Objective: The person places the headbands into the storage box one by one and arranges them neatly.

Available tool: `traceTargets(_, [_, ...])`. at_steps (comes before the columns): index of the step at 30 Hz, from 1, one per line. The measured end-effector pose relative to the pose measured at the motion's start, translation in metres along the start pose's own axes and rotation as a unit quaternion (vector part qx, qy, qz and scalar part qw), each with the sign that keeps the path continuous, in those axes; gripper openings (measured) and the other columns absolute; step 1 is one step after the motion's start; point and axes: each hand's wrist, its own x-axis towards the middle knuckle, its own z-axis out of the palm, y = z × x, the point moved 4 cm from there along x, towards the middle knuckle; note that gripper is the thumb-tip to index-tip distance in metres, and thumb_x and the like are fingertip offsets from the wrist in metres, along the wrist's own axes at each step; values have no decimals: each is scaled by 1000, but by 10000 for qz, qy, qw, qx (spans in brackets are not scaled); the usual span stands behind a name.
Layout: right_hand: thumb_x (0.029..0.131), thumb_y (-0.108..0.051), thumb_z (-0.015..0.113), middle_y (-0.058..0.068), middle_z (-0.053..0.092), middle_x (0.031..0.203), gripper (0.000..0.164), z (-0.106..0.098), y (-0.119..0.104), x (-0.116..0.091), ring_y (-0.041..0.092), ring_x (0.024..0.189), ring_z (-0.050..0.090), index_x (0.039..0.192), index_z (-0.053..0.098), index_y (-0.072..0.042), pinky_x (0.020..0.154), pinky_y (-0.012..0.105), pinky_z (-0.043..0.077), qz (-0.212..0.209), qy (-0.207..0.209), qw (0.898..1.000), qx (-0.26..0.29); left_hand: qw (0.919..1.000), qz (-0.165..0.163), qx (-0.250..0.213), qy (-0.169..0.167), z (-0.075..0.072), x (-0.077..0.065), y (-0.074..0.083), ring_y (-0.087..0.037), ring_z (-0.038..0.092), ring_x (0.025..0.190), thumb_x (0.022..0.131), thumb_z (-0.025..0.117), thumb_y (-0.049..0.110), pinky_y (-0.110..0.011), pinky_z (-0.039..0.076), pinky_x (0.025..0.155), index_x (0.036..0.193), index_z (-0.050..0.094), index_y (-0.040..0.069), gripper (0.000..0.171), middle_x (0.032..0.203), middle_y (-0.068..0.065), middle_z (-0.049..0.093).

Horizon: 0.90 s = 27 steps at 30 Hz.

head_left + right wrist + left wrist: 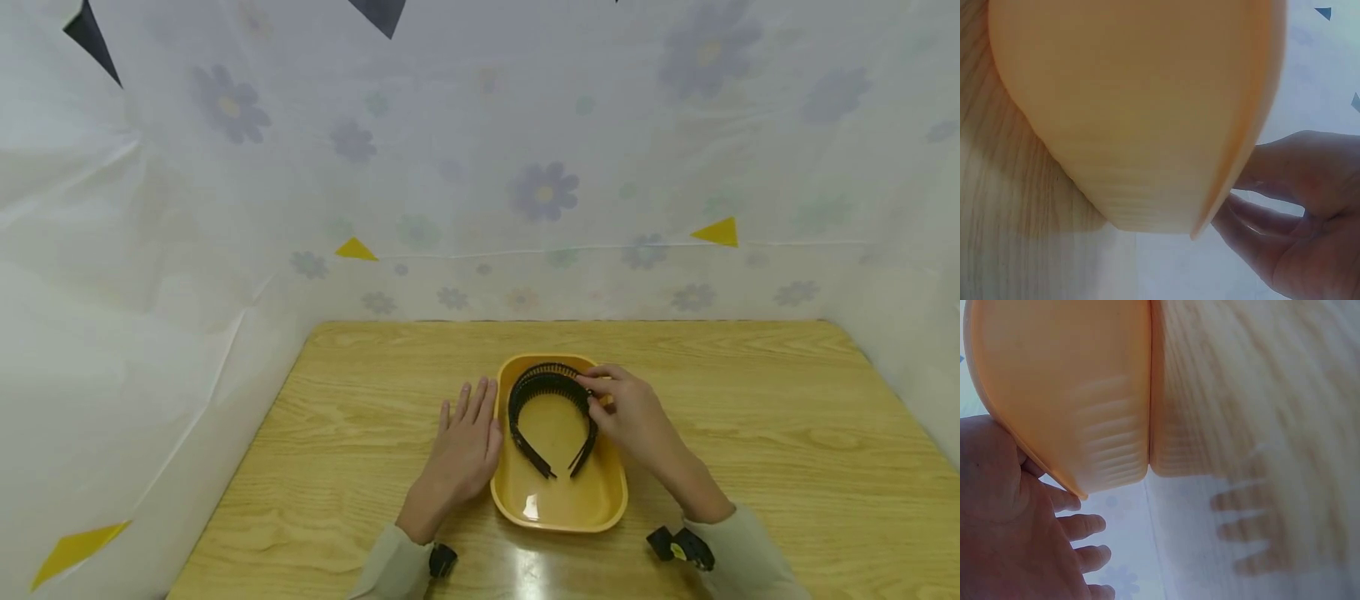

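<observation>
Black headbands (551, 383) with comb-like teeth lie one against another inside a yellow plastic tray (570, 510), their open ends toward the person. My right hand (633, 417) reaches over the tray's right rim and pinches the headbands' right side between thumb and fingers. In the right wrist view the tray wall hides the fingertips of that hand (1310, 206). Along the tray's left side my left hand (465, 446) lies with straight fingers, the thumb side at the rim. The left wrist view has this hand (1022, 512) beside the outer wall of the tray (1066, 394).
The tray stands on a wood-grain table (360, 400) with a glossy top. A white sheet with flower prints (543, 192) hangs behind and at both sides. Yellow triangles (356, 249) and dark ones are fixed to it. Small black devices (442, 560) sit at both wrists.
</observation>
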Motion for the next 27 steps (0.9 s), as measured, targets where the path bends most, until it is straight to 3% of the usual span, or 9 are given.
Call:
traceTargets(8, [89, 7, 71, 18, 65, 119, 33, 8, -1, 1, 12, 69, 60, 122, 72, 7, 57, 24, 49, -437, -27, 9977, -513, 10000, -4, -5, 20, 0, 0, -1, -31, 5, 157, 113, 24, 31, -62, 10, 122, 166, 13, 10, 58, 171, -6, 10])
traceTargets(13, [87, 7, 74, 19, 66, 120, 33, 7, 1, 1, 9, 65, 54, 120, 73, 7, 54, 24, 44, -483, 56, 9962, -716, 10000, -13, 22, -12, 0, 0, 0, -30, 5, 157, 113, 23, 32, -62, 10, 122, 166, 12, 11, 58, 171, -5, 10])
traceTargets(21, [86, 9, 74, 20, 66, 119, 33, 6, 5, 0, 6, 58, 47, 119, 74, 7, 51, 24, 42, -290, 67, 9983, -501, 10000, -39, 10, -48, 0, -1, 1, -29, 4, 157, 113, 23, 32, -61, 10, 122, 166, 12, 11, 58, 171, -5, 9])
traceTargets(27, [89, 8, 70, 20, 66, 121, 32, 2, 6, 0, 11, 66, 52, 121, 74, 5, 53, 25, 42, 64, 149, 9996, -234, 10000, -19, -11, 12, 1, 0, 1, -31, 6, 157, 113, 24, 32, -61, 10, 122, 166, 14, 10, 58, 171, -6, 11])
